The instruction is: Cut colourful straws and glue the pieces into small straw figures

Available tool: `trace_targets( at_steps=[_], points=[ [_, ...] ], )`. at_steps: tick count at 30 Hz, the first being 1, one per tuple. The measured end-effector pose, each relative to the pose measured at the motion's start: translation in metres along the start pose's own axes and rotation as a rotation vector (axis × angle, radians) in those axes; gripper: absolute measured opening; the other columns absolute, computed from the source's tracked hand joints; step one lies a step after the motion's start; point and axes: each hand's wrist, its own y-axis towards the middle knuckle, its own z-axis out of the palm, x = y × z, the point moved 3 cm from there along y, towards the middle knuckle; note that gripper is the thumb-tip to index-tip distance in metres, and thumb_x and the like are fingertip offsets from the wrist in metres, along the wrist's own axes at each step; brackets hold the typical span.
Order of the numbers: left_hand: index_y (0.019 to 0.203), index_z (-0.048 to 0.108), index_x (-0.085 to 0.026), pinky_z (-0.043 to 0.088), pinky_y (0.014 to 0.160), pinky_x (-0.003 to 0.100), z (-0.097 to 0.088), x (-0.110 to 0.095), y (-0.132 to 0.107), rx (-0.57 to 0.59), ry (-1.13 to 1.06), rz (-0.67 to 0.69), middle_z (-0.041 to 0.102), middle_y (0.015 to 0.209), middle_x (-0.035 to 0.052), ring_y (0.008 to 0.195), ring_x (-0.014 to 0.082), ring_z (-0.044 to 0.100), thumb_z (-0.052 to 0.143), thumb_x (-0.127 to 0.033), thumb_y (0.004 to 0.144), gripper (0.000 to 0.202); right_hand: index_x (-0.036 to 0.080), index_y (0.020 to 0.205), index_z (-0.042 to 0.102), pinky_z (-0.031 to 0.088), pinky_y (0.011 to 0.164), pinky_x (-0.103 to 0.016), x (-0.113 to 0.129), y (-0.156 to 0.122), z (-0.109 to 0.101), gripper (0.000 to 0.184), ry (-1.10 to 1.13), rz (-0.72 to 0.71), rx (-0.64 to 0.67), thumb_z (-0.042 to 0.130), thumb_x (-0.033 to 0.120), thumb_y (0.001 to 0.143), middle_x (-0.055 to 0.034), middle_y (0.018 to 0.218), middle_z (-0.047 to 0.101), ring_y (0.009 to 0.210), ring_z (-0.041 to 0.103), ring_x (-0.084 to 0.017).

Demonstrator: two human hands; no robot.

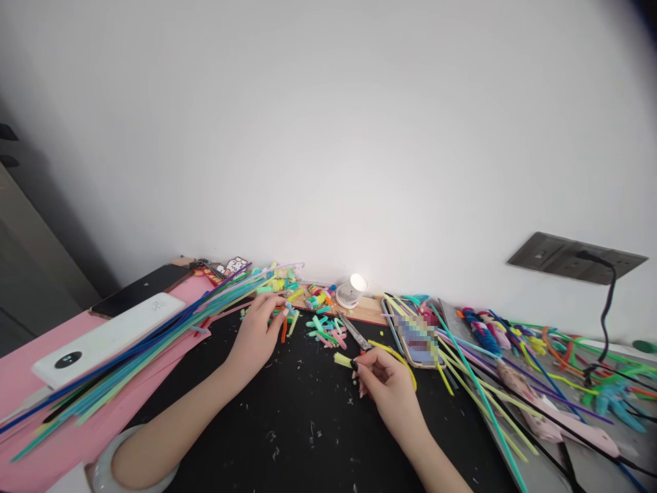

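My left hand point(261, 327) reaches over the far left of the black mat, fingers curled together at several short pipe cleaner pieces point(293, 318). Whatever sits between those fingertips is too small to make out. In my right hand point(384, 381) a short yellow pipe cleaner bundle point(343, 359) is pinched between thumb and fingers, pointing left. Just beyond that hand lie scissors point(354, 330), their handles partly hidden behind it. Between the two hands is a loose pile of cut green and pink pieces point(328, 330).
Long pipe cleaners point(169, 342) lie across a white power bank point(110, 335) at left. A lit paper cup point(352, 290) stands by the wall. At right are a phone point(417, 342), a pink hot tool point(580, 428) and a corded wall socket point(575, 257).
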Motion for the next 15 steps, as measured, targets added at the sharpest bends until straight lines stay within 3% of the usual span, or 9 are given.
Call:
trace_targets(
  at_steps=[4, 8, 11, 15],
  points=[
    [0.107, 0.045, -0.018, 0.044, 0.079, 0.036, 0.003, -0.001, -0.002, 0.046, -0.23, -0.109, 0.057, 0.097, 0.0082, 0.095, 0.024, 0.055, 0.034, -0.033, 0.09, 0.026, 0.017, 0.072, 0.053, 0.04, 0.046, -0.022, -0.002, 0.001, -0.001, 0.028, 0.008, -0.001, -0.005, 0.059, 0.044, 0.077, 0.0009, 0.062, 0.054, 0.049, 0.049, -0.01],
    [0.098, 0.045, -0.019, 0.045, 0.074, 0.034, 0.007, -0.007, -0.008, 0.126, -0.365, -0.113, 0.058, 0.085, 0.005, 0.08, 0.0204, 0.057, 0.034, -0.035, 0.091, 0.021, 0.017, 0.073, 0.054, 0.04, 0.046, -0.022, -0.001, 0.001, -0.001, 0.024, 0.028, 0.004, -0.01, 0.06, 0.04, 0.076, 0.0016, 0.061, 0.054, 0.048, 0.049, -0.01],
    [0.091, 0.045, -0.019, 0.046, 0.072, 0.033, 0.01, -0.018, -0.014, 0.243, -0.52, -0.095, 0.058, 0.083, 0.0034, 0.075, 0.0177, 0.056, 0.034, -0.032, 0.091, 0.017, 0.017, 0.072, 0.056, 0.041, 0.047, -0.022, 0.004, 0.0, 0.001, 0.021, 0.062, 0.016, 0.01, 0.063, 0.037, 0.074, 0.0027, 0.06, 0.053, 0.048, 0.049, -0.01],
    [0.086, 0.044, -0.018, 0.048, 0.074, 0.031, 0.017, -0.032, -0.023, 0.503, -0.752, -0.05, 0.061, 0.081, 0.0025, 0.074, 0.016, 0.06, 0.037, -0.026, 0.09, 0.011, 0.017, 0.073, 0.058, 0.043, 0.048, -0.022, 0.009, 0.0, 0.004, 0.017, 0.114, 0.038, 0.063, 0.065, 0.032, 0.072, 0.0033, 0.057, 0.053, 0.047, 0.05, -0.009]
  ],
)
